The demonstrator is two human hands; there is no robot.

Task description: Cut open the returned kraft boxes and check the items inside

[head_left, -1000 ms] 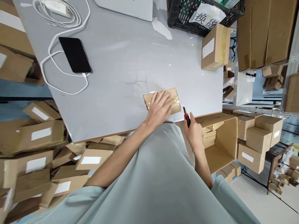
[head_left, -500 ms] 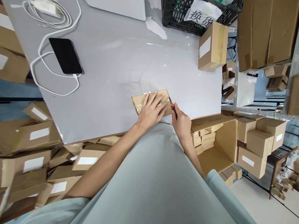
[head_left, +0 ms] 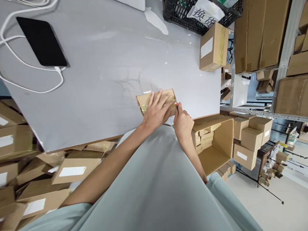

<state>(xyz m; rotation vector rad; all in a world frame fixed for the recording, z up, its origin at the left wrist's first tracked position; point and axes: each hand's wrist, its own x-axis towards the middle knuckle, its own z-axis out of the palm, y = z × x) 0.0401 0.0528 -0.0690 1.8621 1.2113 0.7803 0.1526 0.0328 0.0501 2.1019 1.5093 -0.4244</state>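
Note:
A small flat cardboard box (head_left: 142, 99) with clear tape over it lies at the near edge of the grey table. My left hand (head_left: 157, 110) rests flat on top of the box, fingers spread, covering much of it. My right hand (head_left: 183, 123) is closed around a utility knife (head_left: 177, 106) with red and black on its handle. The knife is at the right end of the box; its blade is too small to make out clearly.
On the grey table (head_left: 96, 96) lie a black phone (head_left: 43, 41) and its white cable. A taped carton (head_left: 213, 48) stands beside a black crate (head_left: 183, 16) at the back right. An open carton (head_left: 222, 141) holding small boxes is below right; cartons (head_left: 72, 170) pile up below left.
The view has shifted, so the phone sits further left. My right hand and the knife have moved slightly up along the box's right end. My left hand stays on the box.

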